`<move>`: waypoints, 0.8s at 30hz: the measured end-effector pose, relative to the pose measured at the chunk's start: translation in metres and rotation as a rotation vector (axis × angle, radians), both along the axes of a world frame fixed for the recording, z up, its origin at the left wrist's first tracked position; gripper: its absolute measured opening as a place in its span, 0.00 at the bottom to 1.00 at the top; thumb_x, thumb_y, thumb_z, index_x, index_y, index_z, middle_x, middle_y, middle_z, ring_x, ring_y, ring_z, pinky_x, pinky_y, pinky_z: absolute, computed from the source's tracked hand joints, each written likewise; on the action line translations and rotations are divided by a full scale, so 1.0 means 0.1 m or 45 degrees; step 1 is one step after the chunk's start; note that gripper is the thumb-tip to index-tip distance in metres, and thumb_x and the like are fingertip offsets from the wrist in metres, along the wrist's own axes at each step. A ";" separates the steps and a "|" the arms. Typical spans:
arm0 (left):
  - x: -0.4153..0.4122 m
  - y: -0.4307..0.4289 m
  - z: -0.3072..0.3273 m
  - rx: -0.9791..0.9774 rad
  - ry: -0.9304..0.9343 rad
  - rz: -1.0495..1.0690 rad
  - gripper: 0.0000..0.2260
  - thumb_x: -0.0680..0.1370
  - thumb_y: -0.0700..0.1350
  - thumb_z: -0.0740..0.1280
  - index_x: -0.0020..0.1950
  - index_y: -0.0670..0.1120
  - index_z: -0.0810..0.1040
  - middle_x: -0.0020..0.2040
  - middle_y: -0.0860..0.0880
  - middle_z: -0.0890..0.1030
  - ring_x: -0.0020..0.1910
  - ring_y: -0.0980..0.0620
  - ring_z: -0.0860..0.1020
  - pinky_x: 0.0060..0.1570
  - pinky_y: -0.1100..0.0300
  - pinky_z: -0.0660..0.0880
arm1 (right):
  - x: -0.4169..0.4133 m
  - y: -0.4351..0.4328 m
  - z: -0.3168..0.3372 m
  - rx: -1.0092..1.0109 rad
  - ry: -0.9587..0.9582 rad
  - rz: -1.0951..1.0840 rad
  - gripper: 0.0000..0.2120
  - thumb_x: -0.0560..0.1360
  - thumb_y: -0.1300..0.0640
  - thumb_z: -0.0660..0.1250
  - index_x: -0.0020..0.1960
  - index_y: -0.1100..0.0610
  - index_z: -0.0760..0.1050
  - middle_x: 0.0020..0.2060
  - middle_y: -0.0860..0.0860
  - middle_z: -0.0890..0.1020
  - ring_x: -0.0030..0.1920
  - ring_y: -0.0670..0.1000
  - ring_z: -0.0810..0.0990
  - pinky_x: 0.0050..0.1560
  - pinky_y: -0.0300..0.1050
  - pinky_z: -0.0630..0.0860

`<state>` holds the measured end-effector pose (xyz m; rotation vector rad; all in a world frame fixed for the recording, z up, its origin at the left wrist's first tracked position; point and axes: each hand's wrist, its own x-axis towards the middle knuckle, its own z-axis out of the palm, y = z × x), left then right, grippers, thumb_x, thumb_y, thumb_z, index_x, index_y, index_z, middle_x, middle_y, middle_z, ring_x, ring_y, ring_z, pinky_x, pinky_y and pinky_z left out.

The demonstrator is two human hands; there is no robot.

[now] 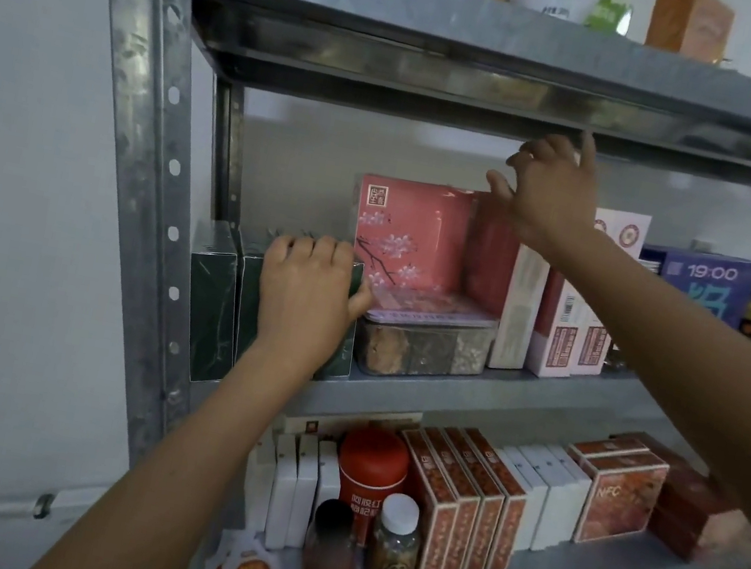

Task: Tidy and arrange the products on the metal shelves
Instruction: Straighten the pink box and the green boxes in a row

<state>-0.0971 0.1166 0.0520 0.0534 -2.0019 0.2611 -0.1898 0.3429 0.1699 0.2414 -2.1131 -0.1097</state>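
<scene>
At a galvanised metal shelving unit [136, 152] set against a pale wall [7, 169], I see two bare hands reaching onto the middle shelf.

On that grey shelf [495, 390], my left hand [307, 287] lies palm-down over the top of a dark green box [340, 358], fingers curled over its upper edge, beside more green boxes [211, 295] at the upright post. My right hand [550, 190] hovers with fingers spread loosely, gripping nothing, its thumb just at the top corner of a pink blossom-printed box [407, 234] standing behind a clear lidded container [422, 348]. Pale pink cartons [555, 336] stand to the right. On the shelf below sit white boxes [297, 486], a red canister [372, 474] and orange-patterned cartons [461, 495].
</scene>
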 end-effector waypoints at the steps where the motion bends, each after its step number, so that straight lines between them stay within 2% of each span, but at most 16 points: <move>1: 0.00 0.00 0.00 0.007 -0.013 0.000 0.15 0.75 0.54 0.63 0.45 0.43 0.80 0.39 0.45 0.82 0.38 0.44 0.79 0.48 0.53 0.72 | 0.03 0.07 -0.05 -0.018 -0.021 -0.011 0.25 0.82 0.43 0.53 0.64 0.59 0.77 0.67 0.57 0.74 0.73 0.56 0.63 0.76 0.59 0.42; 4: 0.04 0.01 0.02 0.033 -0.046 -0.015 0.14 0.75 0.53 0.67 0.45 0.42 0.80 0.39 0.44 0.82 0.39 0.44 0.79 0.47 0.52 0.72 | 0.10 0.24 -0.24 -0.033 -0.072 0.005 0.24 0.81 0.42 0.55 0.64 0.58 0.77 0.68 0.56 0.74 0.75 0.56 0.61 0.76 0.58 0.41; 8: 0.06 0.02 0.02 0.040 -0.033 -0.050 0.14 0.74 0.52 0.69 0.45 0.40 0.80 0.39 0.42 0.82 0.38 0.43 0.80 0.46 0.52 0.73 | 0.21 0.34 -0.45 -0.173 0.064 0.181 0.22 0.78 0.44 0.63 0.64 0.59 0.75 0.66 0.58 0.75 0.74 0.58 0.63 0.76 0.58 0.44; 10: 0.06 0.02 0.02 0.044 -0.048 -0.038 0.14 0.75 0.52 0.69 0.46 0.41 0.81 0.40 0.42 0.82 0.39 0.43 0.80 0.47 0.52 0.73 | 0.29 0.37 -0.56 -0.284 0.143 0.264 0.22 0.76 0.45 0.66 0.64 0.59 0.74 0.67 0.58 0.73 0.73 0.59 0.63 0.76 0.59 0.48; 13: 0.07 0.01 0.03 0.047 -0.067 -0.043 0.14 0.76 0.52 0.69 0.47 0.41 0.81 0.41 0.42 0.82 0.40 0.42 0.80 0.48 0.51 0.73 | 0.44 0.41 -0.79 -0.512 0.275 0.410 0.22 0.74 0.46 0.69 0.62 0.56 0.71 0.68 0.60 0.70 0.70 0.60 0.66 0.71 0.59 0.62; 15: 0.07 0.01 0.02 0.047 -0.070 -0.042 0.15 0.76 0.53 0.67 0.48 0.41 0.81 0.42 0.42 0.83 0.41 0.42 0.80 0.48 0.51 0.72 | 0.56 0.43 -1.00 -0.664 0.380 0.555 0.21 0.73 0.48 0.69 0.62 0.53 0.66 0.70 0.60 0.67 0.69 0.59 0.67 0.66 0.49 0.70; 17: 0.06 0.01 0.01 0.049 -0.061 -0.040 0.15 0.77 0.53 0.66 0.49 0.41 0.81 0.42 0.42 0.83 0.42 0.42 0.80 0.49 0.51 0.72 | 0.70 0.45 -1.23 -0.861 0.419 0.721 0.22 0.74 0.54 0.71 0.63 0.49 0.64 0.73 0.60 0.61 0.72 0.53 0.64 0.59 0.32 0.72; 18: 0.06 0.02 0.01 0.048 -0.055 -0.034 0.15 0.77 0.53 0.66 0.49 0.41 0.81 0.42 0.42 0.83 0.42 0.43 0.80 0.49 0.51 0.72 | 0.78 0.45 -1.35 -0.949 0.434 0.781 0.23 0.75 0.56 0.71 0.64 0.48 0.63 0.73 0.60 0.61 0.72 0.49 0.63 0.56 0.28 0.73; 19: 0.06 0.02 0.01 0.045 -0.051 -0.022 0.15 0.77 0.54 0.66 0.49 0.41 0.81 0.42 0.42 0.83 0.42 0.43 0.80 0.49 0.52 0.71 | 0.85 0.46 -1.46 -1.015 0.462 0.817 0.24 0.75 0.57 0.71 0.65 0.48 0.63 0.71 0.59 0.64 0.70 0.45 0.65 0.53 0.29 0.75; 21: 0.06 0.01 0.01 0.041 -0.045 -0.010 0.15 0.77 0.54 0.66 0.48 0.42 0.81 0.42 0.42 0.83 0.41 0.43 0.80 0.49 0.52 0.71 | 0.95 0.48 -1.63 -1.095 0.530 0.880 0.24 0.75 0.57 0.71 0.65 0.50 0.63 0.66 0.54 0.70 0.64 0.42 0.71 0.53 0.42 0.80; 23: 0.06 0.00 0.01 0.036 -0.037 -0.009 0.15 0.77 0.54 0.66 0.48 0.42 0.81 0.42 0.42 0.83 0.42 0.43 0.80 0.49 0.52 0.71 | 1.01 0.52 -1.74 -1.123 0.579 0.944 0.23 0.76 0.57 0.71 0.66 0.52 0.64 0.64 0.50 0.72 0.65 0.51 0.73 0.57 0.55 0.79; 24: 0.06 0.01 0.01 0.035 -0.043 -0.008 0.16 0.77 0.54 0.65 0.49 0.42 0.81 0.42 0.43 0.83 0.42 0.43 0.80 0.49 0.52 0.71 | 1.05 0.53 -1.76 -1.127 0.605 0.965 0.23 0.76 0.56 0.71 0.66 0.53 0.64 0.64 0.46 0.71 0.65 0.55 0.73 0.58 0.57 0.79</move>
